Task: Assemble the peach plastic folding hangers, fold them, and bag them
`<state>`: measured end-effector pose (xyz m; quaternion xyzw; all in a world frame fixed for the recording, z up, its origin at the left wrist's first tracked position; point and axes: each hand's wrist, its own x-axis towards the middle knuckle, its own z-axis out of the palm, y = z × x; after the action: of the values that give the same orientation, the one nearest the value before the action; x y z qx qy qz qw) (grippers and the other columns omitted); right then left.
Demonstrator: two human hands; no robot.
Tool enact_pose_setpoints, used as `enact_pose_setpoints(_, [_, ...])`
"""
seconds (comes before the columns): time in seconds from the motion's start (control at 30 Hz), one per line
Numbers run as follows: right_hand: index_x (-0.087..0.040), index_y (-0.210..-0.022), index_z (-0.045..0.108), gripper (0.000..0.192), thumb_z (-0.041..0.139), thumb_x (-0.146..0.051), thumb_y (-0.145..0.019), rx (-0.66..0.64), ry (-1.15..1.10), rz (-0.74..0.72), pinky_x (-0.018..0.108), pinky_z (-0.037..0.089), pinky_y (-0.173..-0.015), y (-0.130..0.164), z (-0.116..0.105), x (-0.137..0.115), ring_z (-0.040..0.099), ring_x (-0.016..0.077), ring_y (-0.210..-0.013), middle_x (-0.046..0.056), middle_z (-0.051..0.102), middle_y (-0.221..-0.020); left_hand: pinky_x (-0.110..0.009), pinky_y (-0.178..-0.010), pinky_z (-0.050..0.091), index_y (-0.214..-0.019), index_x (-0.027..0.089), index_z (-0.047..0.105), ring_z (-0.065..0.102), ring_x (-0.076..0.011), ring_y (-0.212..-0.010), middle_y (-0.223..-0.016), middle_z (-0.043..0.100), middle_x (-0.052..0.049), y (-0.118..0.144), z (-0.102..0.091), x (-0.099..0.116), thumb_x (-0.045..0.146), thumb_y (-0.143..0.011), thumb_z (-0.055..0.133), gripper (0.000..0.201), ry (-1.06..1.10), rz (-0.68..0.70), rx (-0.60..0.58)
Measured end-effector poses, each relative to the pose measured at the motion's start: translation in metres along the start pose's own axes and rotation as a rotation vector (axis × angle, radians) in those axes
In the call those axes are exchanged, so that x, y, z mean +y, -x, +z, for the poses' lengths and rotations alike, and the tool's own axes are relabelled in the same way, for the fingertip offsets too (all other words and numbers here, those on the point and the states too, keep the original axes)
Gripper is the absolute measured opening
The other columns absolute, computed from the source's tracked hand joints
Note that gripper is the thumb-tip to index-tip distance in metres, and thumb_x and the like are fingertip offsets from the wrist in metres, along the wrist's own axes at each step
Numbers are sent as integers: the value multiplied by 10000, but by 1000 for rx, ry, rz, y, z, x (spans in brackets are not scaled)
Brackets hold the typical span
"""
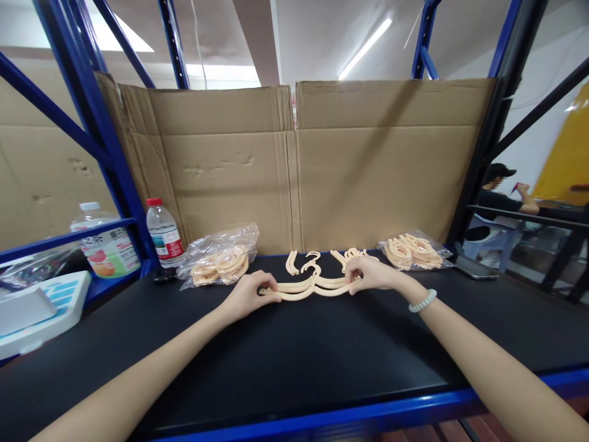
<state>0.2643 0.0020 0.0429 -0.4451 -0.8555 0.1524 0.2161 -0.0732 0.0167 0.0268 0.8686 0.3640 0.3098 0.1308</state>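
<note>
A: What am I looking at between the hands?

B: From my end, I'm seeing a cream hanger (pixel 294 298) stretching from the left hand (pixel 251 294) to the right hand (pixel 369 274), above the middle of the black surface (pixel 285 362). Its hook (pixel 318 269) is pointing toward the cardboard (pixel 230 166).

A: How are they gripping?

B: The left hand is pinching the left end between thumb and fingers, and the right hand is doing the same at the right end. Neither is standing wide. I'm not managing to tell whether the hanger is touching the surface, or whether its doubled bars are belonging to one piece or two.

A: Which step are you calling?

B: I'm judging it a two-handed handling step, with both ends being controlled together.

A: And what is the next move calling for?

B: I'm thinking even, gentle pressure, since thin bars are probably flexing if one side is pulling harder. I'm also watching clearance: loose pieces (pixel 291 263) are lying just beyond the hanger, one bag (pixel 237 241) is sitting near the left hand, and another bag (pixel 411 253) is resting beyond the right.
</note>
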Motion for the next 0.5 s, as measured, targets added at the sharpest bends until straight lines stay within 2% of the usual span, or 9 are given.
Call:
enact_pose_setpoints(0.13, [-158, -643, 688, 119, 784, -171, -574, -13, 18, 41, 261, 390, -580, 1, 6, -2, 546, 154, -620, 3, 608, -630, -304, -705, 413, -713, 194, 630, 538, -202, -792, -771, 610, -21, -2, 3, -5, 335, -723, 695, 155, -63, 77, -20])
enact_pose_setpoints(0.27, [-165, -647, 689, 114, 778, -162, -576, 15, 17, 59, 261, 395, -574, -2, 8, 2, 548, 153, -616, 5, 618, -638, -304, -703, 405, -722, 195, 595, 507, -200, -783, -749, 588, -25, 1, 7, -3, 313, -800, 606, 142, -173, 170, -32])
enact_pose_setpoints(0.37, [-177, -656, 688, 119, 775, -161, -577, 59, 23, 65, 276, 408, -593, -2, 4, -8, 552, 162, -631, 10, 626, -659, -312, -717, 399, -749, 194, 581, 495, -202, -795, -786, 578, -35, 4, 9, 2, 282, -832, 544, 126, -224, 202, -19])
enact_pose_setpoints(0.47, [-208, -782, 694, 90, 723, -218, -697, 225, -3, 31, 337, 433, -710, 16, 1, -44, 570, 200, -747, 33, 641, -770, -324, -727, 387, -771, 194, 575, 490, -206, -803, -817, 572, -40, 7, 12, 8, 250, -839, 513, 108, -260, 223, 0])
enact_pose_setpoints(0.5, [-223, -835, 691, 112, 718, -234, -727, 374, -100, -18, 362, 437, -761, 27, 2, -60, 577, 217, -797, 42, 649, -818, -326, -728, 382, -780, 194, 574, 490, -208, -804, -825, 572, -42, 7, 13, 10, 237, -839, 506, 101, -273, 230, 8])
